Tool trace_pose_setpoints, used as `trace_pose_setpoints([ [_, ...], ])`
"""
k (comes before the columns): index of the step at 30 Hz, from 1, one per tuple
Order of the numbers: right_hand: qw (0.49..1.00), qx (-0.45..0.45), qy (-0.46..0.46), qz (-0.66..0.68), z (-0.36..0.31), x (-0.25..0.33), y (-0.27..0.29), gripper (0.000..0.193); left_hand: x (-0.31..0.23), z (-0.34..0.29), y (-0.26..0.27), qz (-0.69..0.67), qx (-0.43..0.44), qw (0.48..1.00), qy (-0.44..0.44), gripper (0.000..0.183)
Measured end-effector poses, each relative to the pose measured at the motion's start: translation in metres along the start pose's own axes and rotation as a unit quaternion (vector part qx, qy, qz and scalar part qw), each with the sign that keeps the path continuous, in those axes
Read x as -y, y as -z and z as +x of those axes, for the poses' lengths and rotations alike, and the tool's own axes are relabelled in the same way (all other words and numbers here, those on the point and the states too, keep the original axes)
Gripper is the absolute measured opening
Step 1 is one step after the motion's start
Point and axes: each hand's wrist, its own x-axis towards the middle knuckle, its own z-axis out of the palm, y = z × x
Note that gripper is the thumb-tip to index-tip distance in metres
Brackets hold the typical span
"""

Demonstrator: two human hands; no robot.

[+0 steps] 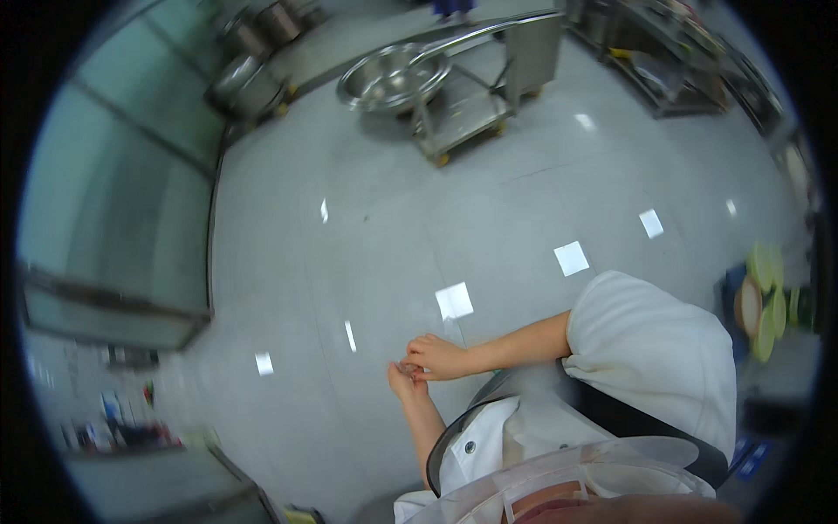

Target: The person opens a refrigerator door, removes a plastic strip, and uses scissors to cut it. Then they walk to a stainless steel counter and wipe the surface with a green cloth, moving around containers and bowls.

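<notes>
Both my left hand (401,382) and right hand (439,358) meet at six o'clock, fingers closed on a small clear-looking thing (408,370) | handling seems underway, not released; what's finished, I can't tell | metal bowl (371,94): twelve o'clock, well apart

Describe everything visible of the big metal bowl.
The metal bowl is wide and round, with a flared rim and shiny, steel-looking walls. Its mouth opens upward at the left end of a wheeled trolley; a metal bar overlaps its right side in view. Contact and any contents are too blurred to tell. Neither the left hand nor right hand touches it.
</notes>
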Motion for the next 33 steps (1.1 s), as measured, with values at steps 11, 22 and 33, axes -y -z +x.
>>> trace_pose_setpoints([
  [11,0.957,-0.147,-0.154,-0.199,0.042,-0.069,0.091,0.017,-0.005,0.045,-0.17,0.186,0.263,0.941,0.109,0.022],
  [22,0.849,-0.315,-0.355,-0.231,0.029,-0.149,0.175,0.013,0.044,0.079,-0.308,0.204,0.479,0.806,0.282,0.034],
  [33,0.847,-0.343,-0.406,0.025,-0.062,-0.206,0.277,0.028,0.154,0.086,-0.413,0.331,0.457,0.78,0.271,0.021],
])
